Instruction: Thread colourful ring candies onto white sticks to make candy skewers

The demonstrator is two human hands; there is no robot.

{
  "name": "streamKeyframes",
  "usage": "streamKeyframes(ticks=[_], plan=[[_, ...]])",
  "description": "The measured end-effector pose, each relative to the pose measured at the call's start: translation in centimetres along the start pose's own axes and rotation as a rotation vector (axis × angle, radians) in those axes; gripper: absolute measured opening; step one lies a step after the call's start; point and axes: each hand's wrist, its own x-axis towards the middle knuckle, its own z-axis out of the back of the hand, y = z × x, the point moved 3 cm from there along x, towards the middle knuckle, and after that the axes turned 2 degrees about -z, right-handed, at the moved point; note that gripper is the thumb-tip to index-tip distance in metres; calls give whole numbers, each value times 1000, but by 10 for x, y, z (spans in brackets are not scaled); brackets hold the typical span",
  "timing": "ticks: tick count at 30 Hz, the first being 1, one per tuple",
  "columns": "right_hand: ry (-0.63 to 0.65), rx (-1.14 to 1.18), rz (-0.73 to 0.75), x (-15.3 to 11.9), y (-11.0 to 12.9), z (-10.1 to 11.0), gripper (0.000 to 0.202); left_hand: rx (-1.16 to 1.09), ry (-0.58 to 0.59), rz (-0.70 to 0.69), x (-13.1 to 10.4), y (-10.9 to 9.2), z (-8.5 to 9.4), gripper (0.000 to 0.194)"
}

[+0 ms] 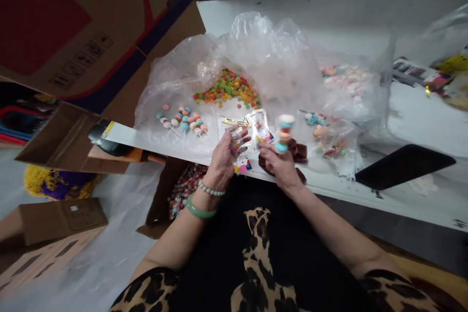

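Head view, left hand (224, 157): grasping small clear printed plastic bag (239, 142).
Right hand (278, 165): grasping pastel candy-bead skewer (283, 132).
Risk: skewer could miss the narrow bag mouth, beads slipping off.

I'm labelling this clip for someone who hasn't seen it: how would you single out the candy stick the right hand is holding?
Start at the big crumpled clear plastic sheet spread over the white table. At its near edge, the right hand holds a candy stick upright beside the small clear bag at the left hand. It alone stands vertical; the other candy skewers lie flat to the left.
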Motion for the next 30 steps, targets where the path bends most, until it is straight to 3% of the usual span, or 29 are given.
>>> streamKeyframes(ticks=[3,5,8,12,18,20,24,30], plan=[[142,71,-101,3,-13,-32,35,-97,14,-56,-4,-3,-3,34],[162,86,-110,4,-18,-40,29,-134,22,-84,-9,-5,1,35],[145,43,-86,8,-21,-38,22,-24,24,-50,-19,-1,14,35],[244,-80,-126,14,-23,-31,22,107,16,94,-30,15,34,28],[296,-6,-134,6,-25,-40,30,15,-88,-17,-30,30,47,24],[275,30,-123,3,-25,-43,33,-27,-73,-22,-29,32,44,24],[102,95,-160,5,-26,-37,36,-87,-47,49,-26,34,39,25],[91,99,-212,11,-35,-26,36,-220,-97,114,-14,34,44,9]])
